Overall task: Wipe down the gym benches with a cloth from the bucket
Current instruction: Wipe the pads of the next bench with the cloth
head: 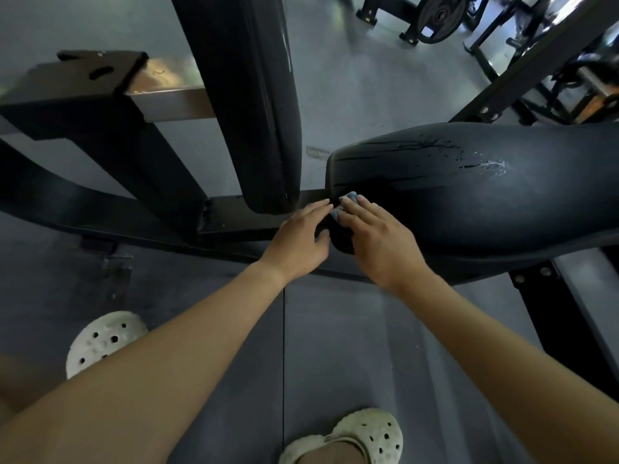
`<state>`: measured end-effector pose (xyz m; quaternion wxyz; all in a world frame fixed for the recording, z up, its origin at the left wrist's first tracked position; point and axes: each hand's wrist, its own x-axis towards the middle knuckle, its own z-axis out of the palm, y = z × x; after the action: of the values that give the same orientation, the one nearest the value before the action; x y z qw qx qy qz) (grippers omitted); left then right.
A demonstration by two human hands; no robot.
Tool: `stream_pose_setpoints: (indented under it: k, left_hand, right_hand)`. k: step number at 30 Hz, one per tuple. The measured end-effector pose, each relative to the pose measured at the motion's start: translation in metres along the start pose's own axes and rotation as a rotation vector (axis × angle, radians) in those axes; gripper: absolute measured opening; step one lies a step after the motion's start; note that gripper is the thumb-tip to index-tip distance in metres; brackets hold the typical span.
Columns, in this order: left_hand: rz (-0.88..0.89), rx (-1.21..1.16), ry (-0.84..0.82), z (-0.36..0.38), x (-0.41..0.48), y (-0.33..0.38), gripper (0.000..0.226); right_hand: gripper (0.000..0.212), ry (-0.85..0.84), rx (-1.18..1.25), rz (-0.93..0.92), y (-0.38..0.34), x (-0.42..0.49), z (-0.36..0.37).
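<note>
R hand (378, 239) fingers flat, pressing blue cloth (350, 196) on bench pad (485, 202), 9 o'clock end. L hand (299, 242) at its 9, fingers straight, touching pad edge.

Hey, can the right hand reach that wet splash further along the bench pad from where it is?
Probably yes. The right hand presses the blue cloth on the pad, and nothing lies between it and the splash.
</note>
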<state>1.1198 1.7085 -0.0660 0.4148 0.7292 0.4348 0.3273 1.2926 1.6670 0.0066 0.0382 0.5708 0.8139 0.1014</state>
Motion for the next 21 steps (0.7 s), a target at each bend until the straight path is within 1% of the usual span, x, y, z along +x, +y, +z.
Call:
stream_pose_setpoints:
  k: [2,3,5,8,10,12,16,19,21]
  left_hand:
    - [-0.019,0.03,0.026,0.003,0.001,0.006,0.055]
    - [-0.024,0.042,0.031,0.004,0.001,0.01,0.054]
    - [-0.024,0.067,0.028,0.006,0.0,0.016,0.053]
    - [-0.013,0.141,0.031,0.011,-0.001,0.022,0.053]
    - [0.017,0.192,0.047,0.015,-0.002,0.026,0.05]
    - [0.065,0.229,0.074,0.019,-0.002,0.031,0.045]
    - [0.22,0.246,0.08,0.028,-0.005,0.047,0.039]
    - [0.31,0.243,0.083,0.036,-0.005,0.058,0.035]
    - [0.346,0.259,0.083,0.044,-0.003,0.066,0.034]
  right_hand:
    - [0.049,0.029,-0.034,-0.007,0.013,-0.014,-0.006]
    - [0.047,0.063,-0.036,0.024,0.022,-0.02,-0.008]
    - [0.046,0.166,-0.019,0.165,0.041,-0.032,-0.012]
    - [0.043,0.297,-0.024,0.46,0.054,-0.043,-0.013]
    - [0.044,0.37,-0.018,0.563,0.044,-0.042,-0.006]
    - [0.046,0.388,-0.007,0.544,0.025,-0.037,0.003]
    - [0.052,0.203,-0.017,0.306,-0.002,-0.045,0.009]
    - [0.056,0.13,-0.11,0.16,0.013,-0.062,0.002]
    - [0.057,0.125,-0.151,0.143,0.03,-0.076,-0.005]
